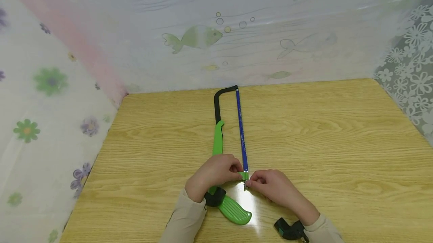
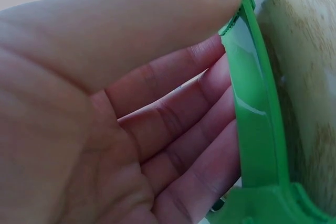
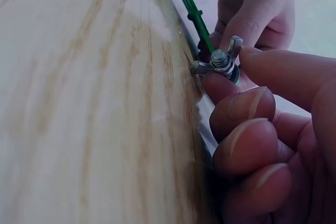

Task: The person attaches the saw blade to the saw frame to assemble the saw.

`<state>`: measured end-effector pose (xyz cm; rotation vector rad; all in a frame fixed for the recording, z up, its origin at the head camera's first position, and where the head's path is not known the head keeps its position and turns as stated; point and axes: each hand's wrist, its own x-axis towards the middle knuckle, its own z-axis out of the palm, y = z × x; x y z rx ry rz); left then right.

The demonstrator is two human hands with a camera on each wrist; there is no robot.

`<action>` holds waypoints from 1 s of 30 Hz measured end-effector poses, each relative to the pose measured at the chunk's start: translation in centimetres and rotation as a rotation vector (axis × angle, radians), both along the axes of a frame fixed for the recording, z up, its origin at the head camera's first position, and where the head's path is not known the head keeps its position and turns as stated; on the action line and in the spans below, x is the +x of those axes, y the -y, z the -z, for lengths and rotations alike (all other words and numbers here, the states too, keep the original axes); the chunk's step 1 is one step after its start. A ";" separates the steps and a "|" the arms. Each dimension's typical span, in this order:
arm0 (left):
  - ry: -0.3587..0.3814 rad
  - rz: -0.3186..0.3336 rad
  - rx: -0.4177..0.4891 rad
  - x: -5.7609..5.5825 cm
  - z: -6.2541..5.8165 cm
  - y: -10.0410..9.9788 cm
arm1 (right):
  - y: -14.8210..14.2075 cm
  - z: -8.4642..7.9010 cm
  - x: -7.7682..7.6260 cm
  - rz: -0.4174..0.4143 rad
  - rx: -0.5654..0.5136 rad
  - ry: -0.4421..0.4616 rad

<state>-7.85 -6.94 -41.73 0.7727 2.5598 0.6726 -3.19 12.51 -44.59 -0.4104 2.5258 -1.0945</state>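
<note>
A hacksaw (image 1: 218, 139) lies flat on the table, its black front frame pointing away and its ribbed green handle (image 1: 235, 211) nearest the person. The blue blade (image 1: 241, 134) runs along its right side. My left hand (image 1: 214, 171) reaches across the frame and grips the green blade mount at the near end; in the left wrist view the thumb presses on the green frame (image 2: 254, 103), fingers behind it. With thumb and forefinger, my right hand (image 1: 275, 188) pinches a metal wing nut (image 3: 220, 61) on a threaded bolt past the blade's near end.
The wood-grain table (image 1: 162, 123) meets a curtain (image 1: 189, 62) printed with fish along its back edge. Flower-patterned sheeting (image 1: 50, 123) hangs at the left, with a lacy floral cover (image 1: 416, 66) at the right. Black camera mounts (image 1: 289, 230) sit on both wrists.
</note>
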 end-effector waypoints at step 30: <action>-0.003 -0.005 0.003 0.0 0.1 0.0 | 0.1 0.1 0.1 -0.008 0.064 -0.061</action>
